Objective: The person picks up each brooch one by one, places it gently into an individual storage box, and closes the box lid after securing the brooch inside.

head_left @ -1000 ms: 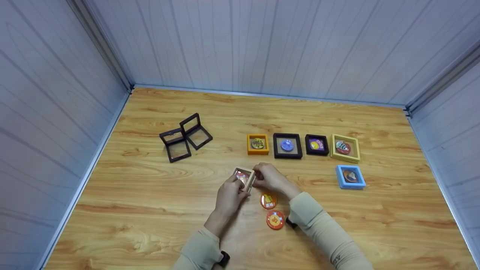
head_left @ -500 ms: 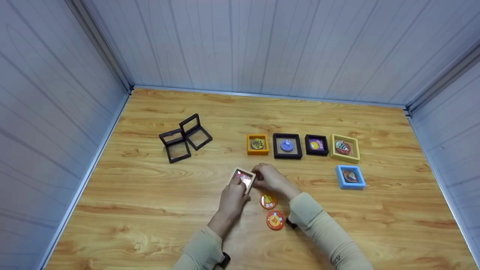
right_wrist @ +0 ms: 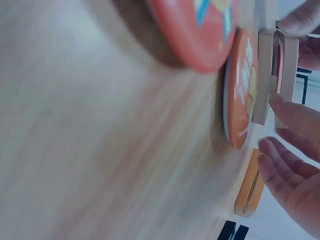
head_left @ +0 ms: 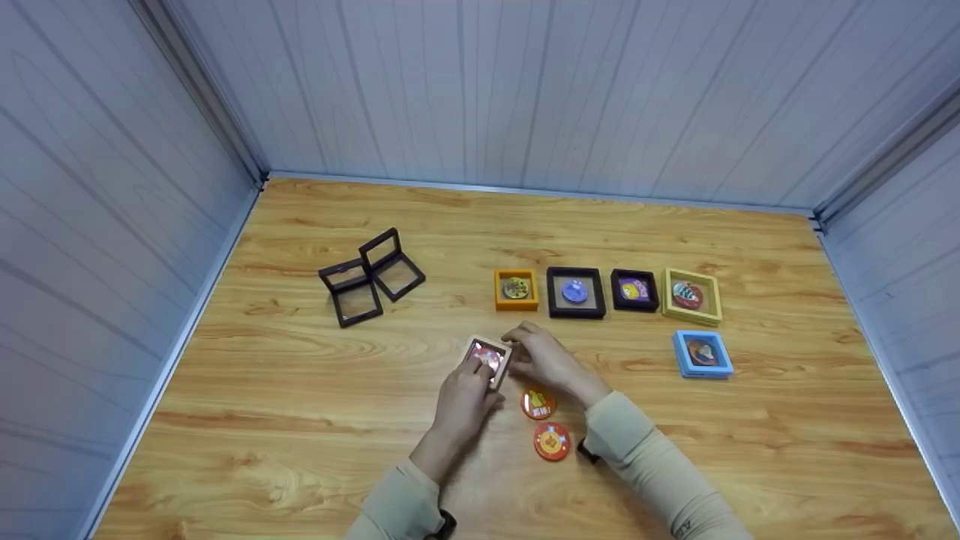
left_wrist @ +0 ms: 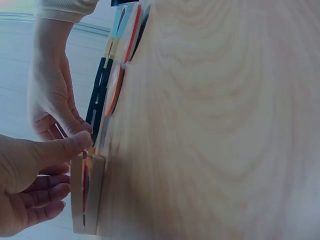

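A small beige display frame (head_left: 505,365), a red round badge (head_left: 489,354) inside it, sits just above the table's middle. My left hand (head_left: 460,397) grips it, with fingers over the clear face and the thumb at the near side. The left wrist view shows a narrow gap between the frame's two halves. At the right edge is my right hand (head_left: 549,361); in the right wrist view one fingertip touches the side by the gap while the other fingers stay loose. An orange badge (head_left: 538,403) and a red badge (head_left: 552,441) lie below the right hand.
Two black frames (head_left: 357,301) stand open at the left. Behind my hands is a row: an orange frame (head_left: 516,304), two black frames (head_left: 576,313) and a yellow frame (head_left: 691,319), with a blue frame (head_left: 703,372) nearer. Pale panels (head_left: 495,90) enclose the table.
The beige frame has turned slightly and its face lies flatter under my left fingers. My right fingers have loosened and spread a little at its edge. The other frames and badges stay put.
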A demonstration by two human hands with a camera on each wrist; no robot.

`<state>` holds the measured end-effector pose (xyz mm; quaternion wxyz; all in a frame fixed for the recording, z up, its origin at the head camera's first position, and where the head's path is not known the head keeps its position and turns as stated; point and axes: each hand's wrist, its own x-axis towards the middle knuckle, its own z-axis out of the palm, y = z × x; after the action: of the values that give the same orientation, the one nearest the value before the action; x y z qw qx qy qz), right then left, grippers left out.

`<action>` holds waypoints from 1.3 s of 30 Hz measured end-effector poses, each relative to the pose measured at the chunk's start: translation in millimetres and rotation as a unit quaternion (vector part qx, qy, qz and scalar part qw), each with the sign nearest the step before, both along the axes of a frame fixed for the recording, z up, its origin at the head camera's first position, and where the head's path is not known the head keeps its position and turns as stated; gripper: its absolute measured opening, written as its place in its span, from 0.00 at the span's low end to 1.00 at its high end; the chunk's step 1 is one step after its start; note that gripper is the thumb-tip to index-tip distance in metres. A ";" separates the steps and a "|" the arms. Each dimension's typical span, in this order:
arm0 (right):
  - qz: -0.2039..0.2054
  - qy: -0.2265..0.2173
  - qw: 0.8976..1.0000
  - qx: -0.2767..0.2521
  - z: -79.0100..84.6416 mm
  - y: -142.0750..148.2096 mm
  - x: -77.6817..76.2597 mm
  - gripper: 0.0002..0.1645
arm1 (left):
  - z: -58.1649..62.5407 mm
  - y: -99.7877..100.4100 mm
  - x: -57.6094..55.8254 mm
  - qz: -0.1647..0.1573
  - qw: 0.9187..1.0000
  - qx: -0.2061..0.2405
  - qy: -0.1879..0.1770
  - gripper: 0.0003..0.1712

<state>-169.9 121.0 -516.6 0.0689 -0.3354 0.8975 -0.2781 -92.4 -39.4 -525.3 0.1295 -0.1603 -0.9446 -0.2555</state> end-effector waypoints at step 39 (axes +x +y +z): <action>0.081 0.073 0.994 0.031 1.5 8.6 1.8 0.07 | 56.5 -132.1 -130.4 0.087 0.976 -0.197 0.034 0.13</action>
<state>-168.1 129.7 -515.2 0.0356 -0.4246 0.8779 -0.2185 -222.7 -171.5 -468.8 0.1489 -0.1088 -0.9817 -0.0471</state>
